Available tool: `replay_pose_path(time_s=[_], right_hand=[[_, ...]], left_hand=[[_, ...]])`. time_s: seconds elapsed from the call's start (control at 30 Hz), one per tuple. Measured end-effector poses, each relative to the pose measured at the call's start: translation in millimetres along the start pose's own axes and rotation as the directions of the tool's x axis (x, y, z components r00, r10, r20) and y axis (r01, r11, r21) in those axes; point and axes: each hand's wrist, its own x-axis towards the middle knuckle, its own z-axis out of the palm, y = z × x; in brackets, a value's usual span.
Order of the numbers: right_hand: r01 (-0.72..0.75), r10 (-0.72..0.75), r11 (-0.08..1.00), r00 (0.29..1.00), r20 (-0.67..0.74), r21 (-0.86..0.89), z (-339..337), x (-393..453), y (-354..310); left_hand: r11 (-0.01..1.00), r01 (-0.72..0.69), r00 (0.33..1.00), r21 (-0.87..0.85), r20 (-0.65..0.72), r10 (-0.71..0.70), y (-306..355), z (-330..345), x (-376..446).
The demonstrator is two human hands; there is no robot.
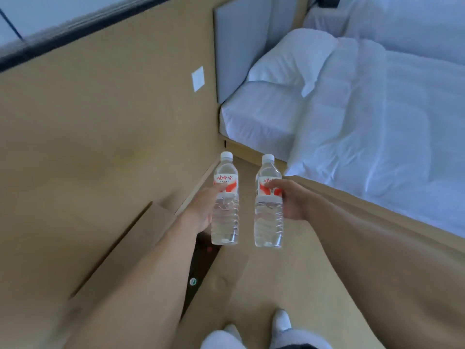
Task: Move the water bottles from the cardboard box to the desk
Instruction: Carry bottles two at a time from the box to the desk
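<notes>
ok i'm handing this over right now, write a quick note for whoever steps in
Left hand grips one water bottle, upright, in the air.
Right hand grips a second bottle, upright beside the first, not touching.
Cardboard box sits open on the floor below the arms, by the wall; its contents are hard to make out.
Done: two bottles lifted out.
Left: carry both to the desk, which is not in view, then check the box for more.

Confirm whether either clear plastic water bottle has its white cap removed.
No: the left clear plastic water bottle and the right clear plastic water bottle both show white caps screwed on.
</notes>
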Motion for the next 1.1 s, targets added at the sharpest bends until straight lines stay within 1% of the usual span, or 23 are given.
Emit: replay_pose_path(time_s=[0.1,0.2,0.33,0.43,0.5,0.67,0.77,0.93,1.1], right_hand=[[0.058,-0.057,0.997,0.998,-0.031,0.046,-45,-36,1],[0.12,-0.108,0.989,0.986,-0.125,0.089,-101,-75,11],[0.179,-0.139,0.976,0.951,-0.277,0.125,-172,-134,33],[0.223,-0.151,0.962,0.915,-0.374,0.158,-228,-184,54],[0.25,-0.154,0.951,0.893,-0.424,0.183,-264,-218,70],[0.316,-0.147,0.918,0.833,-0.534,0.241,-340,-307,110],[0.362,-0.133,0.892,0.782,-0.608,0.271,-380,-359,138],[0.45,-0.118,0.827,0.724,-0.68,0.336,-433,-442,186],[0.545,-0.088,0.748,0.648,-0.757,0.379,-470,-513,225]], left_hand=[[0.996,0.028,0.994,0.08,0.102,-0.036,-6,50,9],[0.99,0.017,0.982,0.14,0.183,-0.043,-17,113,17],[0.979,-0.008,0.967,0.202,0.249,-0.044,-39,204,23],[0.969,-0.014,0.961,0.245,0.272,-0.055,-61,277,22],[0.963,0.001,0.948,0.269,0.307,-0.087,-78,324,17],[0.942,0.045,0.89,0.332,0.414,-0.189,-124,437,-4],[0.927,0.068,0.827,0.369,0.499,-0.259,-153,499,-19],[0.884,0.064,0.732,0.464,0.58,-0.357,-199,593,-46],[0.834,0.014,0.652,0.551,0.628,-0.426,-236,675,-75]])
